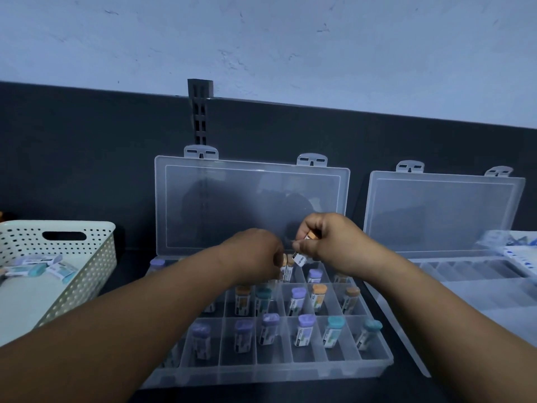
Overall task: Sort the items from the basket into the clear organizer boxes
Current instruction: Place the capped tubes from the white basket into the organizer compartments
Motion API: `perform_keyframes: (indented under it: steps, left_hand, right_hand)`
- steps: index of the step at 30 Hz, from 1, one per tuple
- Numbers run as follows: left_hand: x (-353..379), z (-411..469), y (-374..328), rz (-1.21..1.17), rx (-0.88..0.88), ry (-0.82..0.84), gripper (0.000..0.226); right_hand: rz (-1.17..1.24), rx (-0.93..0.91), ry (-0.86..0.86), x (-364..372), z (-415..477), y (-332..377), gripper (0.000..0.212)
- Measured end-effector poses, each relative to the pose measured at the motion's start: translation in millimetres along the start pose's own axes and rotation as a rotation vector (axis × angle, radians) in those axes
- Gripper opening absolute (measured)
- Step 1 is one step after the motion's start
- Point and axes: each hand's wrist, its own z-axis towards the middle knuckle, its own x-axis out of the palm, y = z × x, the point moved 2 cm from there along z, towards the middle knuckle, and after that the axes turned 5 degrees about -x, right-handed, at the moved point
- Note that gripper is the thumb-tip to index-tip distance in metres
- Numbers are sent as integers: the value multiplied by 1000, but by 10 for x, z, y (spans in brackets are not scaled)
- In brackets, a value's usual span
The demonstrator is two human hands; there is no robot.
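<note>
A clear organizer box lies open in front of me, its compartments holding several small capped tubes with purple, teal and orange lids. My right hand pinches an orange-capped tube over the box's far row. My left hand reaches into the same far row beside two upright tubes; its fingers are hidden behind the hand. A white perforated basket at the left holds several more tubes lying flat.
A second clear organizer box stands open at the right, with packets piled at its far right end. Both lids lean against a dark back panel. A dark slotted bracket rises behind the first lid.
</note>
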Motion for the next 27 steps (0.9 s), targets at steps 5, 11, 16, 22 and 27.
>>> perform_keyframes:
  steps: [5,11,16,22,27]
  left_hand:
    - [-29,9,19,9,3,-20,11]
    - [-65,-4,27,11,4,-60,8]
    - [-323,-22,59,-19,-59,-140,12]
    - [-263,62,91,29,-113,-162,19]
    - [-87,138,92,30,-114,-74,16]
  right_hand:
    - [-9,12,-14,-25,-21,-44,12]
    - [-4,6,-25,-21,2,-59,13]
    - [-15,-22,-7,10,47,-18,13]
    - [-63,-13,44,88,73,-11,16]
    - [-91,-15,61,145,88,-1,16]
